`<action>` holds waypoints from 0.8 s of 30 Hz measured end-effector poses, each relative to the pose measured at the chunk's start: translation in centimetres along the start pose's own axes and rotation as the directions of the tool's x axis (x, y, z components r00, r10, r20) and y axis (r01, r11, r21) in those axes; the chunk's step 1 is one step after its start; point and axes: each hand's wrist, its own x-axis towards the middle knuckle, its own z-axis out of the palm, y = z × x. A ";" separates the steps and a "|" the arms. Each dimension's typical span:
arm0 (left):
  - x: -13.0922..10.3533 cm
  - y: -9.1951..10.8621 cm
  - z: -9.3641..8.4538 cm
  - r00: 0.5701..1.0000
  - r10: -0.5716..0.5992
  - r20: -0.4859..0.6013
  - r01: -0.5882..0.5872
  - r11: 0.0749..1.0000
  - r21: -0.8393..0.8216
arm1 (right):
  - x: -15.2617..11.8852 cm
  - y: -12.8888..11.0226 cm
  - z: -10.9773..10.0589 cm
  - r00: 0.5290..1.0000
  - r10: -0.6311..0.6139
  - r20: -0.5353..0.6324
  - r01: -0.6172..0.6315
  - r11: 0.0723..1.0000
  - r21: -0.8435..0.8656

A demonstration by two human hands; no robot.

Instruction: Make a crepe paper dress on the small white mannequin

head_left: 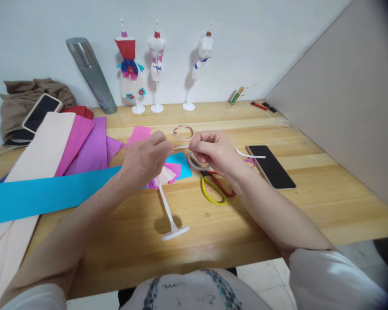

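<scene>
**Both hands pinching one thin strip above the table**

My left hand (147, 158) is mostly closed, its fingertips gripping one end of a thin pale strip (181, 147); my right hand (215, 151) pinches the other end, fingers curled. The strip spans the gap between them, over the middle of the table (245, 228). I can't tell whether the left hand also touches the pink-and-white pleated piece (165, 174) just below it, on a tilted white stand (167, 206).

Crowding my right wrist on the near side are scissors (204, 196), partly hidden, and a tape roll (191, 164); a second roll (174, 132) sits farther off. A dark phone (273, 168) lies to the right. Long blue material (58, 189) reaches in from the left, passing behind my left hand. Three small mannequins (128, 49) stand along the far wall, right of a leaning flask (93, 77).
</scene>
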 end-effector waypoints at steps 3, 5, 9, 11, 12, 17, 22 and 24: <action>0.0 -0.1 0.2 0.999 -0.020 -0.026 0.020 1.000 0.003 | 0.1 0.1 0.1 1.000 0.021 -0.004 -0.022 1.000 -0.014; 0.0 -0.2 0.3 0.999 -0.027 -0.042 0.026 1.000 -0.013 | 0.1 0.1 0.2 1.000 0.025 -0.018 -0.025 1.000 -0.007; 0.1 0.1 0.3 0.994 -0.071 -0.079 0.064 0.993 -0.095 | 0.0 0.1 0.7 0.998 0.000 -0.059 0.002 1.000 0.028; 0.3 0.5 0.0 0.989 -0.129 -0.066 0.117 0.980 -0.158 | -0.1 0.2 1.0 0.996 -0.017 -0.088 0.022 0.998 0.053; 0.4 0.7 -0.2 0.986 -0.160 -0.047 0.149 0.971 -0.187 | -0.1 0.2 1.1 0.994 -0.027 -0.107 0.034 0.997 0.065; 0.8 0.2 -1.2 0.955 -0.294 0.042 0.296 0.929 -0.221 | 0.1 0.4 0.7 0.963 -0.146 -0.228 0.164 0.984 0.062; 0.9 -2.1 -1.9 0.937 -0.328 0.120 0.347 0.913 -0.214 | 0.0 0.8 -0.2 0.932 -0.306 -0.194 0.310 0.951 -0.008; 0.9 -2.6 -2.2 0.934 -0.299 0.197 0.334 0.927 -0.173 | -0.3 1.3 0.0 0.879 -0.444 -0.171 0.420 0.893 -0.159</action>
